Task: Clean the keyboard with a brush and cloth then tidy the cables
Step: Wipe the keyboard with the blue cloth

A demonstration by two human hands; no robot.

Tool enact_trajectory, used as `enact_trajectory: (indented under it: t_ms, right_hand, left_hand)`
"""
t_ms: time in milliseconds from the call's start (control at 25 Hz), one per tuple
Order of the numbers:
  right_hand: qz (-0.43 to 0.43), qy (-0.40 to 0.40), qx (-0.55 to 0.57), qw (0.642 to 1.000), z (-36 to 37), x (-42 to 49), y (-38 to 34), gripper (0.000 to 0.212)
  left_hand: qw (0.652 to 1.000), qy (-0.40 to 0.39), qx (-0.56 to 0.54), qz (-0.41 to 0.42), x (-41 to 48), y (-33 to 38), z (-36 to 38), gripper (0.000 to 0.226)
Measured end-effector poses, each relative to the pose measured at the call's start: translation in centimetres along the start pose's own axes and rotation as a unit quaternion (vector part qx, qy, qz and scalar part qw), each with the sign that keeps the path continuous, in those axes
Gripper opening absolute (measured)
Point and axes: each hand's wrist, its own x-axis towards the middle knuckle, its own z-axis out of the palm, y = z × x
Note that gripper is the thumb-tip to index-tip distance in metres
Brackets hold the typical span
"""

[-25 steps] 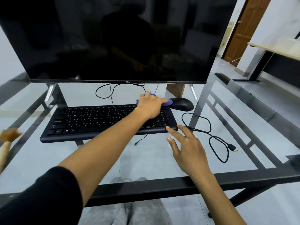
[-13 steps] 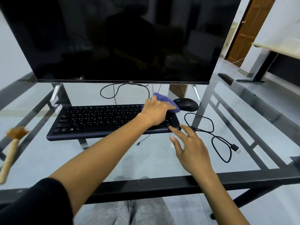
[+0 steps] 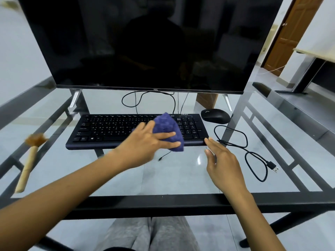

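Note:
A black keyboard [image 3: 112, 131] lies on the glass desk [image 3: 174, 171] in front of the monitor. My left hand [image 3: 145, 144] holds a blue cloth [image 3: 167, 131] over the keyboard's right half, near its front edge. My right hand [image 3: 220, 160] is open, with its fingertips touching the keyboard's front right corner. A wooden brush [image 3: 30, 158] with brown bristles lies on the desk at the far left. A loose black USB cable [image 3: 253, 156] snakes to the right of the keyboard. Another black cable [image 3: 145, 98] loops behind the keyboard under the monitor.
A large dark monitor [image 3: 145, 42] stands at the back on slim metal feet. A black mouse [image 3: 215, 115] sits right of the keyboard's far corner. The desk's black metal frame [image 3: 163, 203] runs along the front edge. A wooden door [image 3: 290, 33] is at the far right.
My left hand has dragged the blue cloth from the keyboard's far right corner toward its front edge. My right hand has stayed at the front right corner.

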Motion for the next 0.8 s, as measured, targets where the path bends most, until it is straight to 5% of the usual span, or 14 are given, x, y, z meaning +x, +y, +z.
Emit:
enact_trajectory:
  t_ms: [200,520,800]
  right_hand:
    - [0.013,-0.006,-0.007,1.0,-0.3,-0.1,-0.1,0.039]
    - [0.005,-0.006,-0.008,1.0,-0.3,0.0,-0.1,0.04]
    - [0.011,-0.009,-0.002,1.0,-0.2,0.1,0.0,0.04]
  left_hand:
    - [0.997,-0.032,-0.062,-0.018,5.7,5.4,-0.9,0.065]
    - [0.999,0.012,0.004,-0.035,0.0,1.0,-0.1,0.068]
    - [0.995,-0.036,-0.058,-0.068,6.3,4.9,-1.2,0.063]
